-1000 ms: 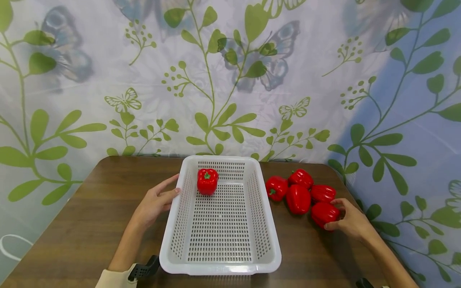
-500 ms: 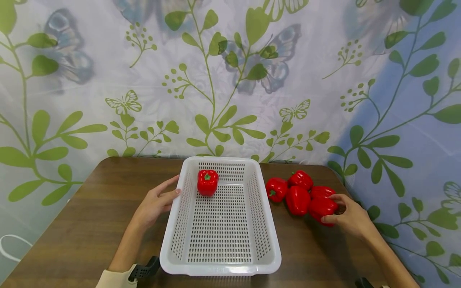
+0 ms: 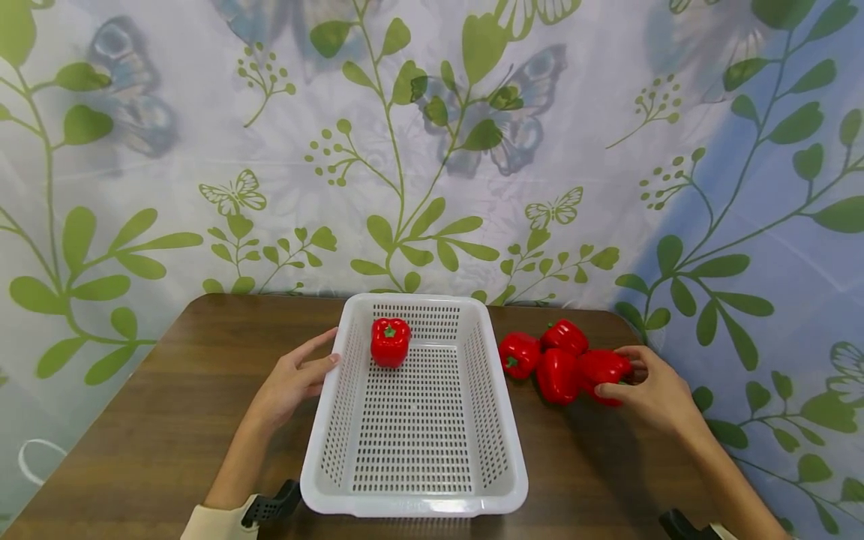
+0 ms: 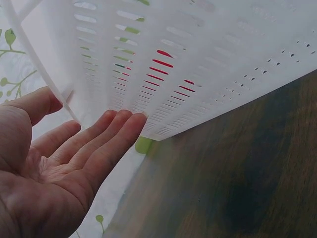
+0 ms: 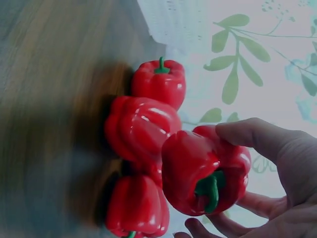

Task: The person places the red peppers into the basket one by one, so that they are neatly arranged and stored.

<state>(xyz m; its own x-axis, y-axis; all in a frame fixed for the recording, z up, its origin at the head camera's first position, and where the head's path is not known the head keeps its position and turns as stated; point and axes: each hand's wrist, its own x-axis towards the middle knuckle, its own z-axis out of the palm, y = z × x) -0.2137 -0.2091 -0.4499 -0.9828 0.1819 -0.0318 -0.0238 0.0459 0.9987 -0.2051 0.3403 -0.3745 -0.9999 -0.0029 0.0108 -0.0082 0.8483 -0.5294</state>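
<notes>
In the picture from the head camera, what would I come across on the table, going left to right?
Left hand → white basket with one red pepper inside → loose pepper nearest the basket → gripped pepper → right hand.

A leaf-printed cloth (image 3: pixel 432 150) backs the brown table (image 3: pixel 196 382).

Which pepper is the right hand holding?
The rightmost pepper in the head view; it alone is gripped by the right hand.
</notes>
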